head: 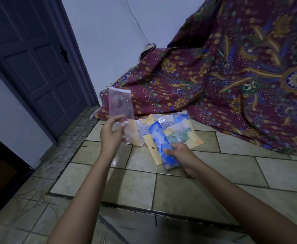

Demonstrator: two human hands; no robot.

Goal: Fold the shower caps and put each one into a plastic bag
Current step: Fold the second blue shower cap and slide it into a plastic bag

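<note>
Right grip (181,155) is curled round the near end of a folded shower cap (159,141), thumb on top. The cap is a long narrow fold, glossy, blue w/ white blotches, tilted up and away from the hand, above the floor (179,187) and outside any bag. Left grip (111,136) pinches a clear plastic bag (120,103) by its lower part. The bag stands upright above the hand, and the patterned cloth behind shows straight thru it. More clear film hangs below that hand; can't tell if it's the same bag.

Just under the cap lies a yellow card strip (153,154) w/ a punched hole. Just beyond both hands, on the tiles, is an overlapping bunch of clear packs (177,132) w/ yellow floral card, w/ folded caps inside: pale lilac, green and blue.

Behind them a maroon batik cloth (232,76) drapes from upper right down to the floor. Far left are a dark panelled door (35,64) and a pale wall (109,32).
</note>
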